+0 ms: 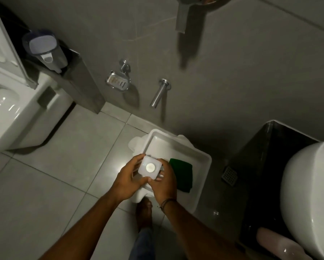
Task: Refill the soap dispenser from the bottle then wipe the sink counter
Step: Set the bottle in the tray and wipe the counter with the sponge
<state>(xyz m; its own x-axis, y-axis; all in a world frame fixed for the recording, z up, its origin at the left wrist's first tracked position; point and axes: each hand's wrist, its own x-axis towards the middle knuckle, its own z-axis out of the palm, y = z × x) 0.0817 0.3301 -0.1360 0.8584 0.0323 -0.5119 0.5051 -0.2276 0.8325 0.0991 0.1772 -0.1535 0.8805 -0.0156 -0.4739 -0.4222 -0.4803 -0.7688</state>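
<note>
A white square soap bottle (149, 167) with a round white cap is seen from above, held over a white plastic tray (202, 160) on a stool on the floor. My left hand (128, 178) grips its left side and my right hand (164, 182) grips its right side. A green cloth (182, 174) lies folded in the tray, just right of my right hand. The white round sink basin (307, 194) sits on a black counter (266, 166) at the right edge. A pale pink dispenser-like bottle (281, 244) lies at the bottom right beside the basin.
A white toilet (13, 113) stands at the left, with a dark bin (44, 49) behind it. On the grey wall hang a chrome soap dish (118, 82) and a chrome tap spout (160, 92). A floor drain grate (229, 174) lies by the counter. My bare foot (144, 212) is below the tray.
</note>
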